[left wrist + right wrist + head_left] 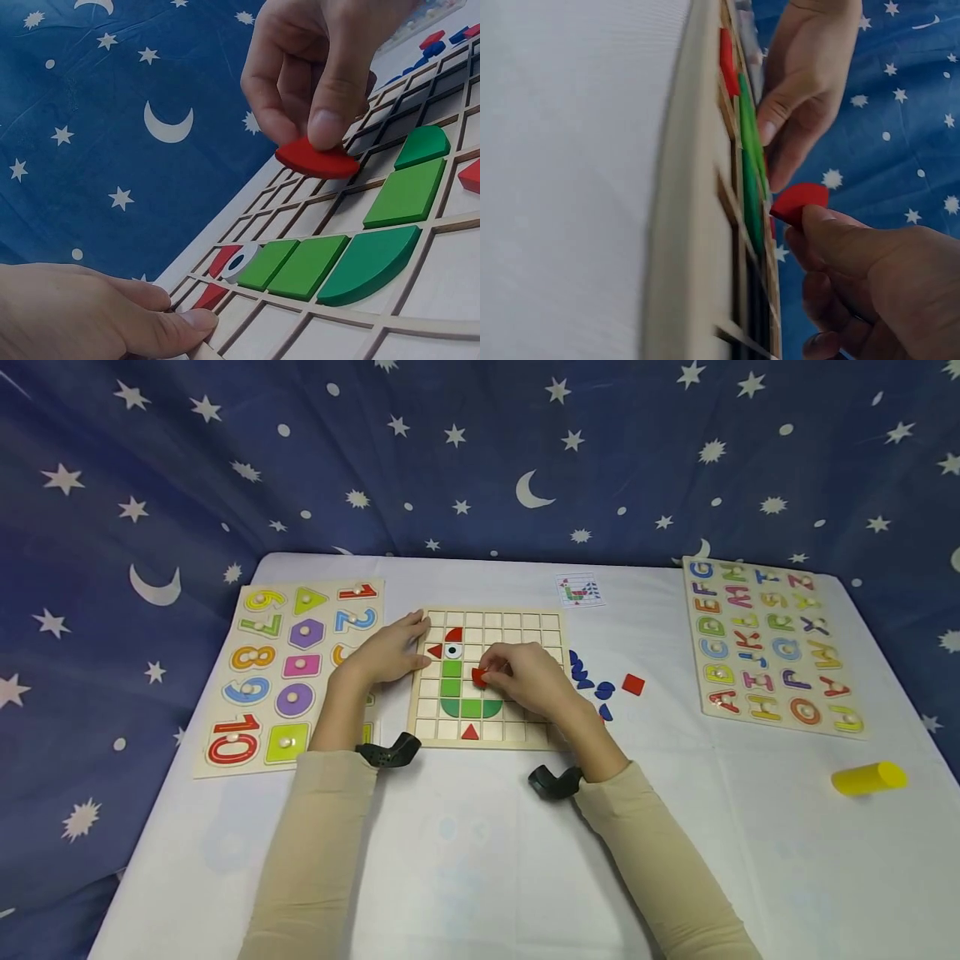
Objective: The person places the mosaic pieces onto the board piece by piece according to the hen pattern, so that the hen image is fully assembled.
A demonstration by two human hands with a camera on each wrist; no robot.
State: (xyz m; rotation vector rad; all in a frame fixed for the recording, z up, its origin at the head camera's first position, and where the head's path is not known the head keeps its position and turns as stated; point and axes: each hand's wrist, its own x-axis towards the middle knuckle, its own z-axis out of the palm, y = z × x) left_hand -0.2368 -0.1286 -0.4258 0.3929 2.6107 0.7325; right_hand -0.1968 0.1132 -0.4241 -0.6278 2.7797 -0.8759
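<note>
My right hand [532,681] pinches a red quarter-circle piece [316,159] between thumb and fingertips, above the middle of a wooden grid board [517,635]. At the board's left edge rests my left hand [382,652], its thumb on the rim near a red triangle [434,651]. Pieces in the grid form a figure: a red quarter-circle [453,634] on top, a white eye tile [453,651] below it, then green squares [452,668]. Dark green rounded pieces [492,708] flank another green square along the bottom, over a second red triangle [470,732].
Right of the board lie several loose blue pieces [581,675] and a red square [633,684]. A small pattern card [580,590] lies behind it. A number puzzle [219,710] is on the left, a letter puzzle [783,723] and a yellow cylinder [870,778] on the right.
</note>
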